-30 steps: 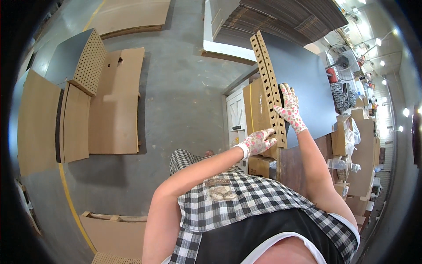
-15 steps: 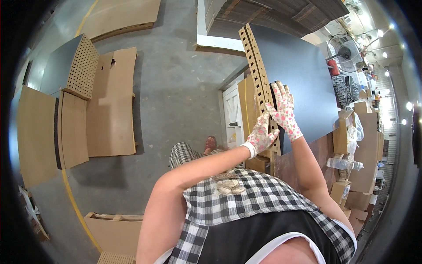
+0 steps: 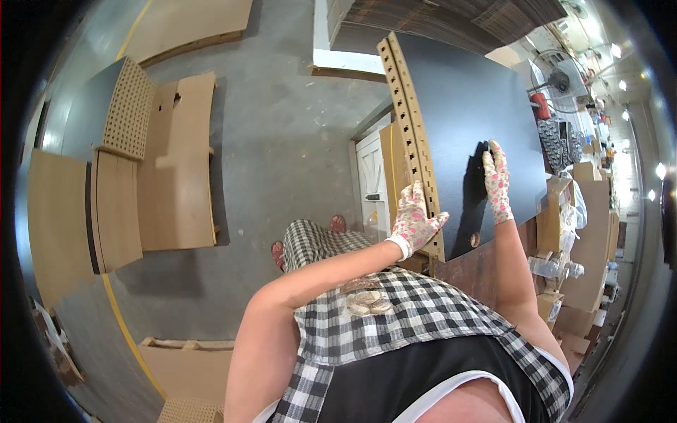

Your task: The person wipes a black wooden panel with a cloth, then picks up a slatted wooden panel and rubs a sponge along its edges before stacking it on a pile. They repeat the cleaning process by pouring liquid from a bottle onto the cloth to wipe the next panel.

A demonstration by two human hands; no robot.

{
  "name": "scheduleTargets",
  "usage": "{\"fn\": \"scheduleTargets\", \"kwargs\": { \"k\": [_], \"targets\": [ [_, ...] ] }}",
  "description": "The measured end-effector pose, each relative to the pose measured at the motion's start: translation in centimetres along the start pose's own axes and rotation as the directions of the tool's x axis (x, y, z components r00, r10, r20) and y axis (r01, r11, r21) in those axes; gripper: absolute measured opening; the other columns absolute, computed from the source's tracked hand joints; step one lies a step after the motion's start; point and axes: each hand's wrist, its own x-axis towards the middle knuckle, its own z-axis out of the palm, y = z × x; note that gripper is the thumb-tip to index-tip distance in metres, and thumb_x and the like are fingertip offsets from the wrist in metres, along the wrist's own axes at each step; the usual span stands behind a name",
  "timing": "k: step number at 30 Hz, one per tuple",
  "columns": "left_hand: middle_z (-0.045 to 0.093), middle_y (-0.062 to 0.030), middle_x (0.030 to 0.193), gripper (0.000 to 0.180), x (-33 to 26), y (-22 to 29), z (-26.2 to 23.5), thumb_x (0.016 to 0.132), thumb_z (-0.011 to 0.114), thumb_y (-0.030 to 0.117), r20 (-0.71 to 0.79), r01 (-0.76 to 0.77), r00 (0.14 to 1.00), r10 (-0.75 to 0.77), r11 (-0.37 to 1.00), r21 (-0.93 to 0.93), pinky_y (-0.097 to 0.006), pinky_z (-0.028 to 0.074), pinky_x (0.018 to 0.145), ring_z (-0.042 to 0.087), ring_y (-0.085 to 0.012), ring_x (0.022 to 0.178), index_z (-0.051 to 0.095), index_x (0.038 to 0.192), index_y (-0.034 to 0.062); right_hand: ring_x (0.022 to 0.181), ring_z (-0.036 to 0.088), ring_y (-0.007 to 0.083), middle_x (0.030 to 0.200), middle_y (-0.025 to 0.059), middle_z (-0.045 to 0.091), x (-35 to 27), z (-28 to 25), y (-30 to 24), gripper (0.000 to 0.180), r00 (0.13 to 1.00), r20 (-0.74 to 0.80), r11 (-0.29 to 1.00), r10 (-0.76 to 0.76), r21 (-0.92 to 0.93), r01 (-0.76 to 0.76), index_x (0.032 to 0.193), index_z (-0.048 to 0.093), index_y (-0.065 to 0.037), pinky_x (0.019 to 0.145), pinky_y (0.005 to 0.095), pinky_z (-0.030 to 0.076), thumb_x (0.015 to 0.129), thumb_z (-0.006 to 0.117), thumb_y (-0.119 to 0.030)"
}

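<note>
My left hand [image 3: 416,220], in a white glove with pink flowers, rests on the near part of the perforated tan edge [image 3: 405,106] of a dark panel [image 3: 458,92]. Its fingers are stretched out and the thumb is spread toward the panel face. My right hand [image 3: 498,180], gloved alike, lies on the smooth dark face with its fingers extended; its palm is hidden. Beside it runs a black patch [image 3: 474,187], shadow or cloth, I cannot tell which. A small tan round spot [image 3: 474,240] shows near the panel's lower end.
A fan [image 3: 557,81] stands beyond the panel on the right. A plastic bottle [image 3: 546,268] and cardboard boxes are near my right arm. Brown board stacks [image 3: 176,183] lie on the left, with a perforated-edge panel stack [image 3: 127,109]. Dark wood-grain boards [image 3: 423,28] are at the far side.
My right hand has moved right, away from the perforated edge and onto the panel face. My left hand stays near the edge, with its thumb more spread. Both my feet now show.
</note>
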Motion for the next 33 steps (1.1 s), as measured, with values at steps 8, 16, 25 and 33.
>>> {"fn": "scheduleTargets", "kwargs": {
  "k": [8,16,25,33],
  "targets": [
    [0.035,-0.0308,0.127,0.087,1.0,-0.7,0.1,0.075,0.072,0.032,-0.107,-0.139,0.983,0.147,0.987,0.075,-0.044,0.031,0.101,0.035,-0.0412,0.119,0.025,0.133,-0.0123,0.116,0.049,0.0294,0.122,0.0152,0.055,5.0,-6.1,12.2,0.039,0.964,-0.208,0.936,0.166,-0.274,-0.221,0.118,0.055,-0.003,0.099,0.037,0.037,0.089,0.051,-0.029],
    [0.047,-0.0197,0.118,0.072,0.9,1.8,-0.6,0.074,0.074,0.02,-0.109,-0.029,0.993,0.039,0.996,0.088,-0.04,0.039,0.095,0.045,-0.0318,0.113,0.036,0.131,-0.0038,0.108,0.054,0.0329,0.115,0.0192,0.057,11.8,-9.8,28.1,0.054,0.945,-0.289,0.822,0.152,-0.494,-0.284,0.12,0.052,-0.003,0.094,0.0414,0.041,0.083,0.055,-0.042],
    [0.056,-0.0099,0.108,0.039,2.2,5.9,0.2,0.082,0.064,0.006,-0.152,0.043,0.986,-0.072,0.982,-0.182,-0.029,0.048,0.084,0.056,-0.016,0.097,0.051,0.117,-0.0043,0.106,0.056,0.0314,0.105,0.0208,0.063,16.2,-13.5,35.1,0.069,0.891,-0.083,0.877,0.447,-0.157,-0.455,0.104,0.063,0.001,0.092,0.0372,0.039,0.08,0.05,-0.063],
    [0.041,-0.0215,0.117,0.072,1.8,2.3,1.5,0.079,0.067,0.037,-0.302,0.246,0.923,-0.238,0.969,-0.013,-0.039,0.036,0.095,0.044,-0.0322,0.111,0.037,0.13,-0.0052,0.078,0.047,0.0178,0.083,0.0082,0.058,16.8,-12.5,32.7,0.066,0.871,0.202,0.877,0.447,0.09,-0.471,0.097,0.06,0.009,0.079,0.0298,0.039,0.087,0.049,-0.055]
  ]
}}
